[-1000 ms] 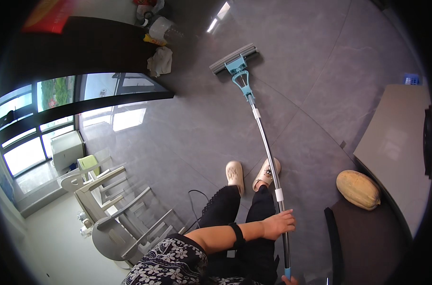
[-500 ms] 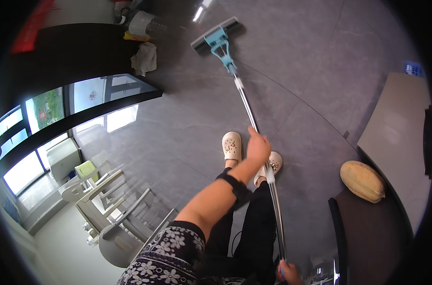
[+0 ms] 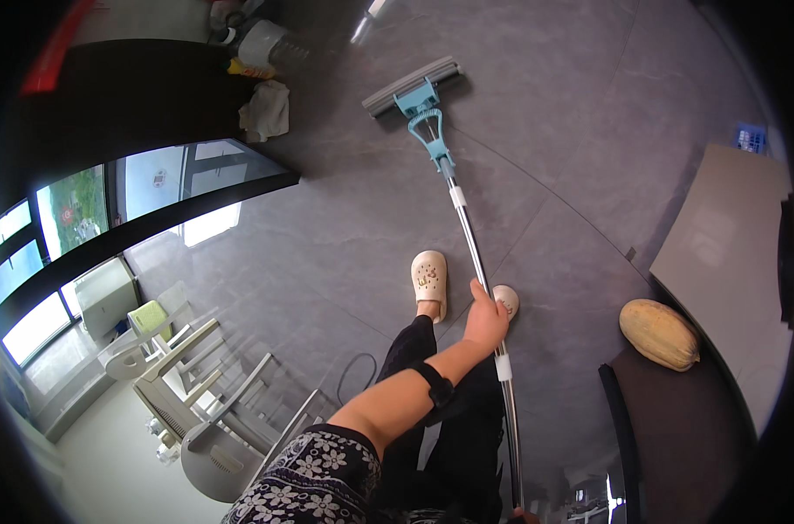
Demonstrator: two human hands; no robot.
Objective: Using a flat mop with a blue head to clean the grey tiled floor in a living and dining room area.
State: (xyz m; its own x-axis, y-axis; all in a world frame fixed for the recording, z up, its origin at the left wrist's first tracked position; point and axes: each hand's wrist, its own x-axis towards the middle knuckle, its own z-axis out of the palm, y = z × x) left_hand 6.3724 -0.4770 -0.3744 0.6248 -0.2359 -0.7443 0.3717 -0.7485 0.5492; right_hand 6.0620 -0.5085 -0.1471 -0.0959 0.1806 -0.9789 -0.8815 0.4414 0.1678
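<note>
A sponge mop (image 3: 470, 236) with a silver pole and a light-blue squeeze frame stretches across the grey floor ahead of me. Its grey sponge head (image 3: 393, 98) rests on the tiles at the upper middle. My left hand (image 3: 486, 321) is wrapped round the middle of the pole, just above a white collar, thumb along the shaft. At the lower edge, my right hand (image 3: 524, 516) grips the pole's top end; most of it is cut off by the picture's edge. One cream clog (image 3: 429, 278) stands left of the pole, the other partly behind my left hand.
On the left are a dark-topped table (image 3: 144, 96) and pale chairs (image 3: 227, 428). A yellow melon (image 3: 660, 334) lies on a dark brown surface (image 3: 685, 437) at right, beside a grey-topped table (image 3: 720, 231). Beyond that table is a blue basket (image 3: 750, 138). A white cloth (image 3: 266, 111) hangs near the far left table's corner.
The mop head has come nearer to me and slightly right across the floor. Both my hands have drawn back with the pole, and the right one is now mostly out of the picture.
</note>
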